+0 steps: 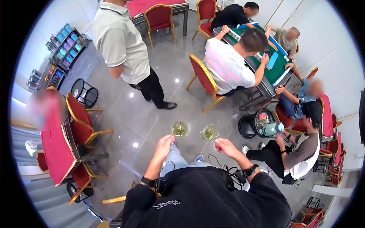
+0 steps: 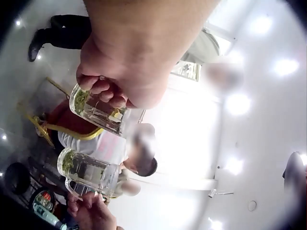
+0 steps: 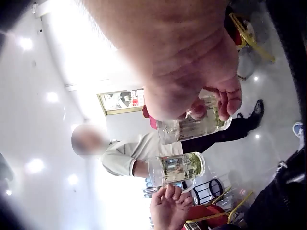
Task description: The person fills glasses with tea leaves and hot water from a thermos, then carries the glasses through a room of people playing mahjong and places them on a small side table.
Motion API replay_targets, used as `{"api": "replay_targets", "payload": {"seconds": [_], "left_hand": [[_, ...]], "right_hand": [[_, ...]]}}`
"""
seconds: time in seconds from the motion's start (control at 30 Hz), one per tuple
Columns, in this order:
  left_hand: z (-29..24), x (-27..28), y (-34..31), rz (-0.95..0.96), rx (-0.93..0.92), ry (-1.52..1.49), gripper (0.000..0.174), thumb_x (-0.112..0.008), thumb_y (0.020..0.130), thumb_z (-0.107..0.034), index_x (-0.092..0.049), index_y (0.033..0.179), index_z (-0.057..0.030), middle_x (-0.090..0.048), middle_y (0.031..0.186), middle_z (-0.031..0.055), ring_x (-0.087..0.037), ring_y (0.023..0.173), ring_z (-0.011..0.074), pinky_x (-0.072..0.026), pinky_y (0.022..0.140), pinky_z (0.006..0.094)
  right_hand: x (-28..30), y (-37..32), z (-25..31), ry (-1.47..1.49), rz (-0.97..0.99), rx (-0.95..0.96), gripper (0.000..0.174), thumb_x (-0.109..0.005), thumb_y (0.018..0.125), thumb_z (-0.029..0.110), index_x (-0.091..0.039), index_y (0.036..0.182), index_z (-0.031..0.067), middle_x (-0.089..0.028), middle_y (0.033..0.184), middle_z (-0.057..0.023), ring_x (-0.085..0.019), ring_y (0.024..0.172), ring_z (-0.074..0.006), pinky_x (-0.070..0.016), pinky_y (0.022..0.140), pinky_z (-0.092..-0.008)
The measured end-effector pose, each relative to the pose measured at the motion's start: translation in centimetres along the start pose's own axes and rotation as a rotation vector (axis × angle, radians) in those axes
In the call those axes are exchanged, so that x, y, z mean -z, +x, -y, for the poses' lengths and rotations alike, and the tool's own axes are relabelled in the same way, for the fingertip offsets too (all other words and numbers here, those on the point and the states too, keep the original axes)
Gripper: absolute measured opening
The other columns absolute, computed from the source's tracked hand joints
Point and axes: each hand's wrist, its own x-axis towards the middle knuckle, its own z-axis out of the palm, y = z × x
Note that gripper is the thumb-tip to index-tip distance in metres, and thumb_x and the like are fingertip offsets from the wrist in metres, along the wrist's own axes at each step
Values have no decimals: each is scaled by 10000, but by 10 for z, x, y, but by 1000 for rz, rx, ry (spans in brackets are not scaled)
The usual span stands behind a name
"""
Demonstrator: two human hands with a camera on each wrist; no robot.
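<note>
My left hand (image 1: 164, 147) grips a clear glass mug (image 1: 179, 129) of pale liquid, with green tea leaves gathered at its bottom. In the right wrist view, the fingers of that hand curl at the handle side of the mug (image 3: 176, 168). A matching glass mug (image 1: 210, 133) with green leaves is in my right hand (image 1: 227, 148), which pinches its handle. The left wrist view has this second mug (image 2: 88, 173) beside the first, a gap between them. Both mugs are held up in front of my body, above the grey tiled floor.
Ahead stands a person in a pale polo shirt (image 1: 123, 45). People sit round a green mahjong table (image 1: 279, 68) at the right, with a red chair (image 1: 203, 78) near it. A seated person holds a green bottle (image 1: 270, 130) by a black side stand (image 1: 247, 126). Flask shelves (image 1: 66, 49) stand left.
</note>
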Motion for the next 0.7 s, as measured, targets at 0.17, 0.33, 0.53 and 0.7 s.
{"api": "replay_targets", "payload": {"seconds": [0.17, 0.33, 0.53, 0.7], "left_hand": [[-10, 70, 37, -49, 22, -4, 273, -480, 985, -188, -477, 726, -102, -401, 671, -58, -345, 599, 52, -279, 545, 235], [-28, 115, 74, -35, 41, 10, 238, -462, 963, -151, -468, 730, -107, -398, 694, -66, -354, 624, 51, -285, 553, 233], [-60, 127, 125, 30, -3, -33, 248, -443, 974, -166, -445, 734, -104, -376, 696, -56, -323, 618, 54, -272, 557, 238], [-76, 116, 178, 17, 12, -145, 251, -432, 972, -171, -429, 727, -115, -387, 706, -44, -322, 611, 54, -267, 553, 230]], "right_hand": [[-31, 75, 46, -17, 26, 22, 394, -424, 1051, 352, -578, 876, 34, -581, 778, -26, -556, 702, -122, -491, 655, -289], [-53, 129, 80, 22, 21, 46, 376, -433, 1051, 337, -581, 881, 36, -589, 786, -19, -558, 697, -118, -498, 643, -289], [-53, 164, 120, 67, -16, 59, 367, -447, 1041, 326, -578, 853, 40, -583, 760, -12, -565, 696, -110, -496, 632, -280], [-26, 190, 148, 14, -45, 38, 355, -435, 1046, 320, -570, 868, 45, -591, 794, -25, -576, 704, -120, -498, 634, -284]]}}
